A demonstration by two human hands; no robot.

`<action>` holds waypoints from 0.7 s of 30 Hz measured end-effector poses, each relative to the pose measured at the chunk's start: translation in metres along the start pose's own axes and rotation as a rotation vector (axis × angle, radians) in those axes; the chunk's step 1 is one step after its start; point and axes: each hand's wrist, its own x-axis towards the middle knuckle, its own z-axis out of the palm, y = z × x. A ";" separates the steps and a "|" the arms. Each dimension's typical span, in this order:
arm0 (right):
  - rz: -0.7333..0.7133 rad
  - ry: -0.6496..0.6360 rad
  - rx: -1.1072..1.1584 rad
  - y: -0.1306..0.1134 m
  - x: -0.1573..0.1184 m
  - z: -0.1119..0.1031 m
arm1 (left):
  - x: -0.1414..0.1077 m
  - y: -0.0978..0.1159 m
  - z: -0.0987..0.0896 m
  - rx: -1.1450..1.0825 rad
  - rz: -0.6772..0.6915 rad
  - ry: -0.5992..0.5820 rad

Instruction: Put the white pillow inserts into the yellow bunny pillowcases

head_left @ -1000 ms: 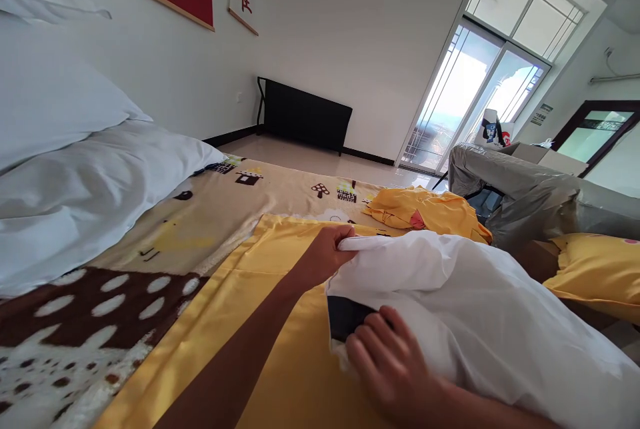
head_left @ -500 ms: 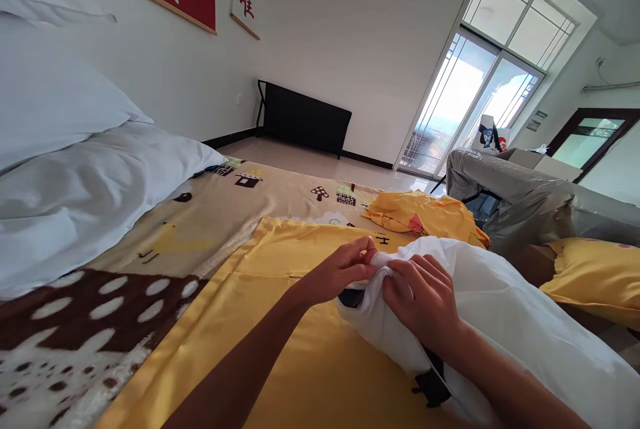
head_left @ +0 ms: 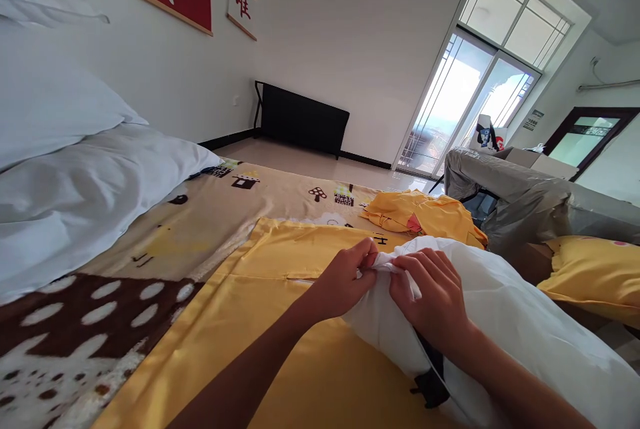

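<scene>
A plump white pillow [head_left: 520, 309] with a dark print low on its side lies at the lower right. My left hand [head_left: 347, 279] pinches the cloth at its near-left edge between thumb and fingers. Close beside it, my right hand [head_left: 433, 292] grips the same edge, and a short twisted strip of white cloth [head_left: 384, 262] stretches between the two. Under the pillow and my forearms a yellow fabric cover [head_left: 295, 342] is spread flat, with a narrow slit near its far side. My fingers partly hide the gripped edge.
A patterned blanket [head_left: 280, 189] covers the bed. White pillows [head_left: 100, 182] are stacked at left, and crumpled yellow cloth [head_left: 430, 212] lies beyond my hands. At right are a yellow pillow [head_left: 595, 276] and a plastic-wrapped sofa [head_left: 530, 186]; a black folded frame [head_left: 303, 119] leans against the wall.
My left hand has turned and closed further over the pillow's edge, and the cloth between my hands is now bunched tighter. The dark gap below the left fingers is no longer visible.
</scene>
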 end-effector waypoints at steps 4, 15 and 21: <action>-0.013 0.014 -0.049 0.002 0.001 -0.009 | 0.005 -0.009 0.004 -0.047 -0.018 0.125; 0.001 -0.350 -0.130 -0.012 -0.050 -0.047 | 0.019 -0.042 0.002 -0.281 -0.193 0.396; 0.008 -0.438 -0.131 0.003 -0.074 -0.030 | 0.021 -0.043 0.003 -0.348 -0.260 0.493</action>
